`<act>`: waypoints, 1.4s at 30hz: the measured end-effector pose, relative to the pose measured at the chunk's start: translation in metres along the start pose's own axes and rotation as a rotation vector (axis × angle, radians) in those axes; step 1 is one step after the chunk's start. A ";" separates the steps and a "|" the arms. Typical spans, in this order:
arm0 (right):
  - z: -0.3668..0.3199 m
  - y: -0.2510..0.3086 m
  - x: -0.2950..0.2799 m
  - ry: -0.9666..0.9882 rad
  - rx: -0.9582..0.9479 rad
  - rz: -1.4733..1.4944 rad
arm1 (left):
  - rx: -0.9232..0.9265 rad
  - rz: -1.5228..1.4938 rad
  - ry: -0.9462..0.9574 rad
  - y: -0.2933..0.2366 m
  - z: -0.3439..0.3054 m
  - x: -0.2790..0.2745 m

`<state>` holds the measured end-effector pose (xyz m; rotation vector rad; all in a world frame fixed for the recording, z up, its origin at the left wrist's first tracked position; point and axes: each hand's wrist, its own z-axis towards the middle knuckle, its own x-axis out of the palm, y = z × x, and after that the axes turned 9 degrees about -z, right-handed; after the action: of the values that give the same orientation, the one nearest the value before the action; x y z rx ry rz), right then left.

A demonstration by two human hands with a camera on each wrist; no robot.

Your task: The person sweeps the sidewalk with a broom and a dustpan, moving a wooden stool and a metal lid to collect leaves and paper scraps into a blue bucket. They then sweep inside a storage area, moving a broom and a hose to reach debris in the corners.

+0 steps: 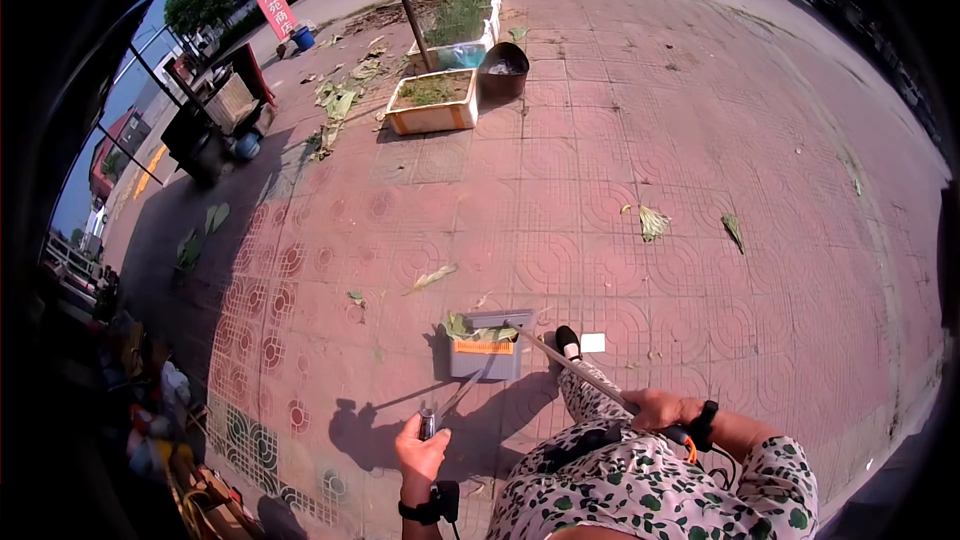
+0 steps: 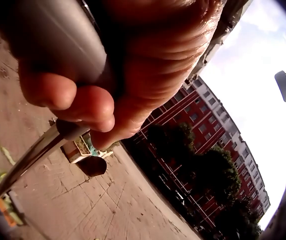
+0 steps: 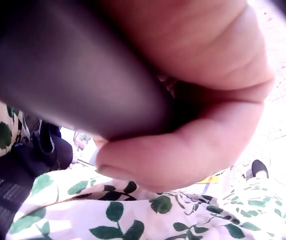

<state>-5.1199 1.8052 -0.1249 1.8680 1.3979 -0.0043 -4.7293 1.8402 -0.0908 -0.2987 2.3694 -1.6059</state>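
Observation:
My left hand (image 1: 420, 455) grips the dark handle of a grey dustpan (image 1: 463, 367), which sits on the paving with an orange toothed strip (image 1: 484, 347). In the left wrist view, the fingers (image 2: 90, 102) curl round that handle. My right hand (image 1: 655, 408) holds a broom by its long pole (image 1: 575, 366); the right wrist view shows the thick dark grip (image 3: 88, 75) inside the curled fingers. The broom head (image 1: 500, 319) lies across the dustpan's far mouth. Green leaf scraps (image 1: 457, 327) are at the mouth and inside the pan.
Loose leaves lie ahead: a pale one (image 1: 432, 278), a wilted bunch (image 1: 653, 223) and a darker one (image 1: 733, 232). A white square (image 1: 593, 343) is beside my shoe (image 1: 568, 341). Farther off stand a planter box (image 1: 430, 118), a dark bucket (image 1: 503, 73) and a pole (image 1: 403, 5).

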 end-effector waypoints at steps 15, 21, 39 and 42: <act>0.255 0.121 -0.256 0.274 -0.277 -0.237 | -0.083 0.085 -0.495 -0.133 0.187 0.004; 0.357 0.200 -0.311 0.408 -0.134 -0.203 | -0.099 -0.002 -0.529 -0.138 0.292 -0.053; 0.671 0.410 -0.459 0.373 -0.212 -0.254 | -0.034 -0.130 -0.503 -0.244 0.657 -0.192; 0.735 0.450 -0.503 0.388 -0.319 -0.110 | -0.035 -0.085 -0.592 -0.277 0.731 -0.200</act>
<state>-4.6355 0.9336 -0.1537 1.5760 1.6476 0.5211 -4.2940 1.1610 -0.0717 -0.7710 1.9445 -1.2760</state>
